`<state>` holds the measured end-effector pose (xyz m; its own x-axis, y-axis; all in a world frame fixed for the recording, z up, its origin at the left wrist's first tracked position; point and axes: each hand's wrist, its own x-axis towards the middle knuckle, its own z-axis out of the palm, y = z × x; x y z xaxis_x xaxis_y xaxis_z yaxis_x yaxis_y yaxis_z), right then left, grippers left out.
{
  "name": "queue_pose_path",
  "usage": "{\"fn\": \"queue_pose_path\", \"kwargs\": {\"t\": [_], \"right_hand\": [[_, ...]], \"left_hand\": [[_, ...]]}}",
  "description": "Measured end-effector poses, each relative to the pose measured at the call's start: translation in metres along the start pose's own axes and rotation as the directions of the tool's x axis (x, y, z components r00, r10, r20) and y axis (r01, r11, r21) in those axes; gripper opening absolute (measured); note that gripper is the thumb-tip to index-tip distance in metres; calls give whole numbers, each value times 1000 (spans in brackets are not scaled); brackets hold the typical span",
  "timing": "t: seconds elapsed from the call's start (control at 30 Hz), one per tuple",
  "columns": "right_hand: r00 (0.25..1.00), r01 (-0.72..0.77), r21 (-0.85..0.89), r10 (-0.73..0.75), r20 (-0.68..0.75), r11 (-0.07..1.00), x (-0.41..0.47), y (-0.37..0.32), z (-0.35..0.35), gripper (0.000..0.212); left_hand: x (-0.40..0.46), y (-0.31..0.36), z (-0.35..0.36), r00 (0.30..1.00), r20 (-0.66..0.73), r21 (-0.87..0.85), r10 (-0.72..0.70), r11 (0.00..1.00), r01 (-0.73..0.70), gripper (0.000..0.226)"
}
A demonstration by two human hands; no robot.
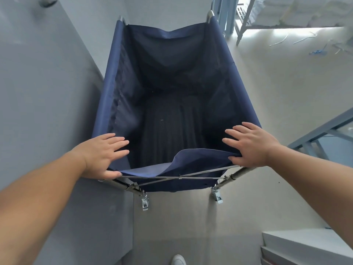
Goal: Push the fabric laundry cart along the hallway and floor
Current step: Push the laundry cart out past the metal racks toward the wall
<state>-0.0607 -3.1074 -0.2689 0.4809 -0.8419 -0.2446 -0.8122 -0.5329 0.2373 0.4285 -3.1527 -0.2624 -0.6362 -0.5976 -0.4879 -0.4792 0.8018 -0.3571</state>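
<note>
A navy blue fabric laundry cart point(118, 77) on a folding metal frame stands right in front of me, its bag empty and dark inside. My left hand point(104, 153) rests on the near left corner of the cart's rim, fingers spread over the fabric and thumb under the edge. My right hand point(250, 145) lies on the near right corner the same way, thumb pinching the folded-down fabric. Two near castors point(144, 202) show below the crossed frame bars.
A grey wall point(47, 111) runs close along the cart's left side. Metal shelving point(246, 20) stands ahead on the right, with scraps of strap on the pale floor point(286, 92). A blue-grey frame point(324, 131) sits at the right, white boxes point(305, 247) at bottom right.
</note>
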Motion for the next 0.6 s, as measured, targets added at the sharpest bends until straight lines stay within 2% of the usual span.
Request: {"fn": "queue_pose_path", "kwargs": {"t": [0.37,0.6], "right_hand": [[1000,7,-19,-7,-21,1000,58,46,1,64],[999,39,-13,-40,-30,999,94,87,0,65]], "left_hand": [[46,-50,-6,1000,-13,29,3,1000,-2,92],[80,-76,-14,1000,10,-23,-17,1000,17,91]]}}
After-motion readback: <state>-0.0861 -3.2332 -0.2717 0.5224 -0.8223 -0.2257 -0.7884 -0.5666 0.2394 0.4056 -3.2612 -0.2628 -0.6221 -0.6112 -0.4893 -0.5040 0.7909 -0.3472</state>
